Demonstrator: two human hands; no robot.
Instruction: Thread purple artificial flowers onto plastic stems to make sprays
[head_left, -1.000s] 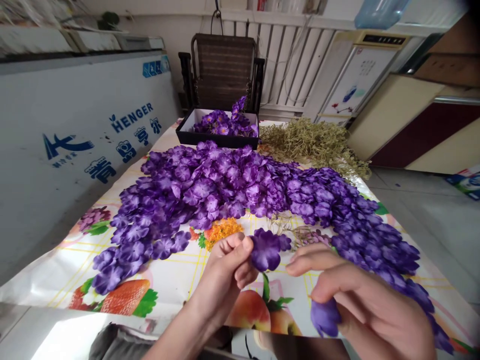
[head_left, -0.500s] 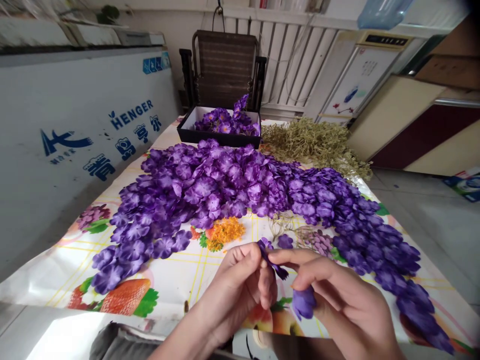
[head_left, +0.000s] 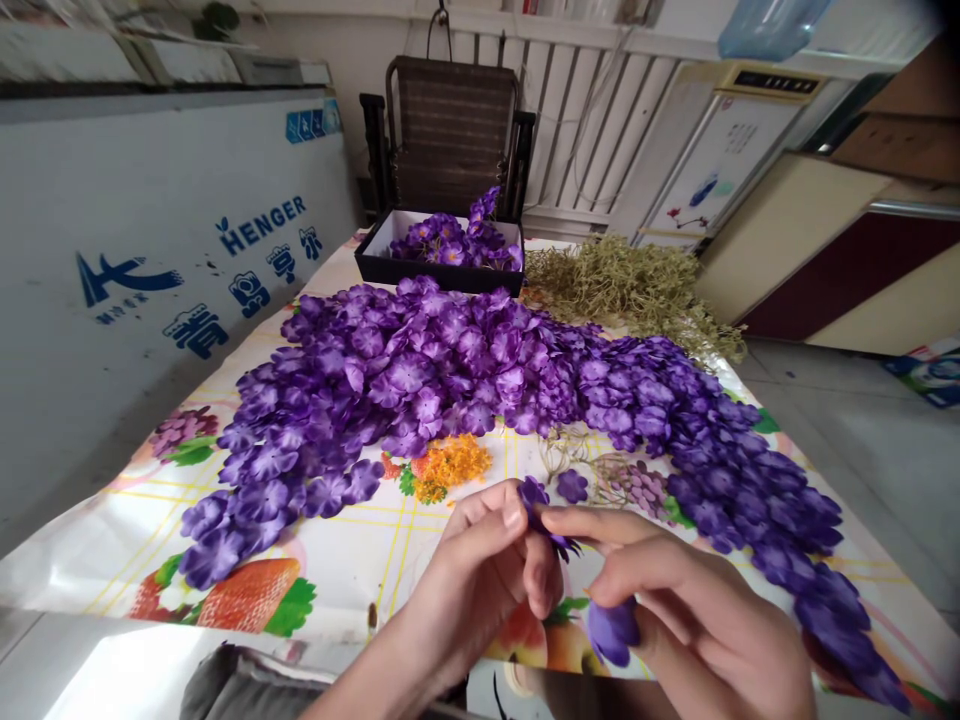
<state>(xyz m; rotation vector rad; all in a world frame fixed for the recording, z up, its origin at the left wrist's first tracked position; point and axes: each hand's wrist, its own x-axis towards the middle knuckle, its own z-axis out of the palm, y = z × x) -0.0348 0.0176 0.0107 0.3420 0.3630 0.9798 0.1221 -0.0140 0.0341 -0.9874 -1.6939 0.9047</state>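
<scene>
My left hand (head_left: 487,560) pinches a small purple flower piece (head_left: 534,497) between thumb and fingers, near the table's front edge. The index fingertip of my right hand (head_left: 675,590) touches that piece from the right. Lower down, the thumb and fingers of my right hand hold a purple petal cup (head_left: 613,630). One loose purple flower (head_left: 572,486) lies just beyond my fingers. A large arc of purple petals (head_left: 427,385) spreads across the table, with a small heap of orange flower bits (head_left: 454,466) inside it.
A black box (head_left: 439,275) with finished purple flowers stands at the back of the table (head_left: 352,560). Beside it lies a pile of dry green stems (head_left: 637,285). A folding chair (head_left: 455,130) is behind, a white freezer (head_left: 150,240) at the left.
Both hands have shifted slightly. The petal cup in my right hand sits a little lower and further right, and more of the flower piece at my left fingertips shows.
</scene>
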